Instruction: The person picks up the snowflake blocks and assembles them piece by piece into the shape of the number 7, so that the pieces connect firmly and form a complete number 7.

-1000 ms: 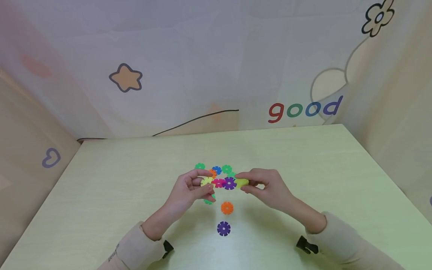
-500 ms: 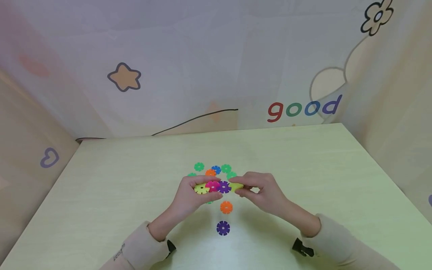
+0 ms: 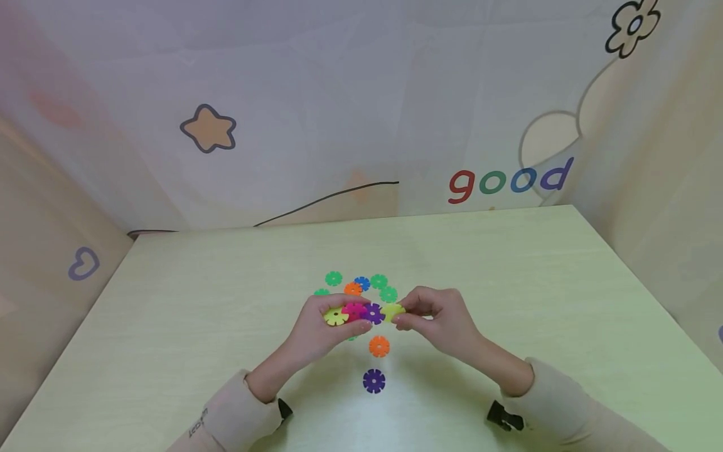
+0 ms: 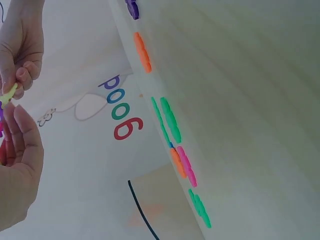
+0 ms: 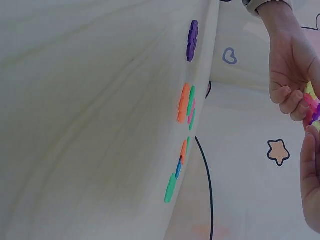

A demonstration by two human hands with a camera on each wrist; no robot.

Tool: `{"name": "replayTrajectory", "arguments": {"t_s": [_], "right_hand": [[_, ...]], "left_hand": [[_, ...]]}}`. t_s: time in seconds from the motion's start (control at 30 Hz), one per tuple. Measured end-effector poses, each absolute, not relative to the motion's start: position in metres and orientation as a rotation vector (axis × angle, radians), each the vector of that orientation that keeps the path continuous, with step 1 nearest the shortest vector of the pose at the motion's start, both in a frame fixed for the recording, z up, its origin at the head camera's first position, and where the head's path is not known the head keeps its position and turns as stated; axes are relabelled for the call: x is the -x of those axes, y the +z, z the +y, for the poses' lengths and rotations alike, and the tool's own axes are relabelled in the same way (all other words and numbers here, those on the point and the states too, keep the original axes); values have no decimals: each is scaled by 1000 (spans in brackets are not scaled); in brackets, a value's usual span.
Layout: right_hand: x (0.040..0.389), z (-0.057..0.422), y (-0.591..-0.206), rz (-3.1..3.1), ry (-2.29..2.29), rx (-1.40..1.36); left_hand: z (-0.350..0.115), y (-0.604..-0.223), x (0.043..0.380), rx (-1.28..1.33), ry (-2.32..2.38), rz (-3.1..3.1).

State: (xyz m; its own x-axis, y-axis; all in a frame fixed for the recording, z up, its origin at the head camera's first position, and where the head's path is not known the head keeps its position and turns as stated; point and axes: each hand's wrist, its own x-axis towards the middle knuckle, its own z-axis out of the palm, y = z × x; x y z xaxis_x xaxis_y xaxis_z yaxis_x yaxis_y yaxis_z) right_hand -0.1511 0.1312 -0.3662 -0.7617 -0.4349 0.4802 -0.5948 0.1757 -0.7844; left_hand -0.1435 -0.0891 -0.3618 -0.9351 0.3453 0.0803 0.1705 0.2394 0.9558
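A short row of notched plastic snowflake discs is held up over the table in the head view. From left to right it has a yellow disc [image 3: 336,316], a pink disc [image 3: 354,311], a purple disc [image 3: 373,313] and another yellow disc [image 3: 392,312]. My left hand [image 3: 317,321] grips the row, fingers along the far side and thumb along the near side. Thumb and fingers of my right hand [image 3: 443,317] pinch the right-hand yellow disc, whose left edge meets the purple one. Both wrist views catch only part of the row.
Loose discs lie on the table [image 3: 198,326]: an orange one [image 3: 379,346] and a purple one [image 3: 374,381] nearer me. Beyond the hands are several green discs [image 3: 379,281], a blue disc [image 3: 362,284] and an orange disc [image 3: 353,289]. A printed curtain [image 3: 316,125] backs the table.
My left hand has shifted its grip to span the yellow, pink and purple discs. The row has moved slightly left and nearer me, and my right hand has followed with its yellow disc.
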Motion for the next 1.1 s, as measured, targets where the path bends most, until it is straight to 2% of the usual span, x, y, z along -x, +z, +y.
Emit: {"name": "replayTrajectory", "arguments": {"t_s": [0.2, 0.67, 1.1], "right_hand": [[152, 132, -364, -2234, 1731, -1067], [159, 128, -359, -2048, 1558, -1276], [163, 127, -365, -2079, 1543, -1259]], "left_hand": [[-91, -364, 143, -631, 1785, 2380], [-93, -369, 146, -1021, 1811, 2494], [-92, -371, 145, -1048, 1691, 2652]]}}
